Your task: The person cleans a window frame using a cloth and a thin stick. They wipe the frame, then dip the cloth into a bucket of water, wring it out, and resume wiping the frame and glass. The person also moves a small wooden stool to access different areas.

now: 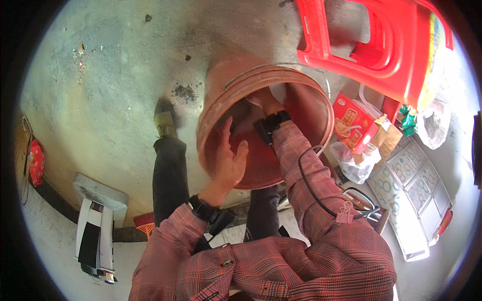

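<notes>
A reddish plastic bucket (230,69) with a wire bail handle is tilted, its wide mouth turned towards me. My right hand (266,101) reaches deep inside it. The fingers of that hand are mostly lost in the dark interior, and whether they hold something cannot be told. At the near left side of the mouth is my left hand (230,162), empty, thumb and fingers spread. Its fingers extend over the opening; contact with the rim is unclear. A black strap with a small device sits on each wrist.
A red plastic stool (399,71) stands at upper right. Beside the bucket are a red printed carton (354,120) and a clear plastic bag (357,165). A patterned panelled rack (410,188) lies farther right. At lower left are a grey-white appliance (99,199) and a red-orange broom (145,224).
</notes>
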Tool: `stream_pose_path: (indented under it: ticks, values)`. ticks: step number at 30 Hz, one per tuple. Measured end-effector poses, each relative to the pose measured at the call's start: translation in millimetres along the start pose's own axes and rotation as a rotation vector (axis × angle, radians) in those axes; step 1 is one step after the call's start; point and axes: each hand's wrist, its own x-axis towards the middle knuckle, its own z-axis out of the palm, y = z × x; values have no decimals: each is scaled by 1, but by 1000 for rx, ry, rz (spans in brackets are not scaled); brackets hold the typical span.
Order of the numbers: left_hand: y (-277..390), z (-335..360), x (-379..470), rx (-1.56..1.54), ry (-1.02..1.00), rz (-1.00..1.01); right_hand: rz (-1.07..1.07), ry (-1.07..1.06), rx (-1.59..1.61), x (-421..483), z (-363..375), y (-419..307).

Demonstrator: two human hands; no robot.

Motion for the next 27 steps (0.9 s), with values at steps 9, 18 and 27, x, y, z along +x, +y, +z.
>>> stream_pose_path:
  ticks: [9, 18, 27]
  values:
    - [1, 0, 5, -518, 158, -546, 1, 28, 181, -39, 20, -47]
    - [-66, -4, 13, -947, -156, -423, 364, -122, 881, -145, -130, -160]
    - [-38, -6, -20, -1241, -359, -389, 353, 130, 844, -149, -102, -164]
